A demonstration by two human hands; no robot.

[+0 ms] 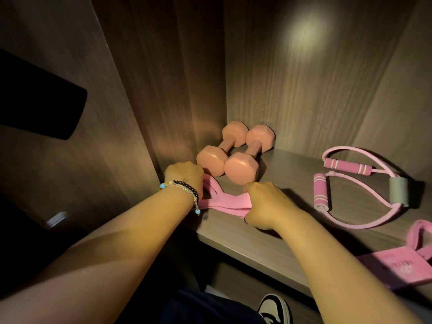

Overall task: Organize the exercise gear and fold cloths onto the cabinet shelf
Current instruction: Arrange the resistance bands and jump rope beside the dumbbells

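Both hands, left (184, 177) and right (264, 202), gripping band (224, 204) just before dumbbells (233, 155). Dumbbells parked; right of them, expander (364, 185) and cloth (402, 267) unsorted.

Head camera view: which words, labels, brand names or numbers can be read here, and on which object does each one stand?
No text can be read with certainty.
Pink cloth pouch at the right shelf edge: a faint printed mark, too blurred to read.
Two pink dumbbells, pink flat resistance band gripped by both hands, pink tube exerciser with foam handles: no visible lettering.
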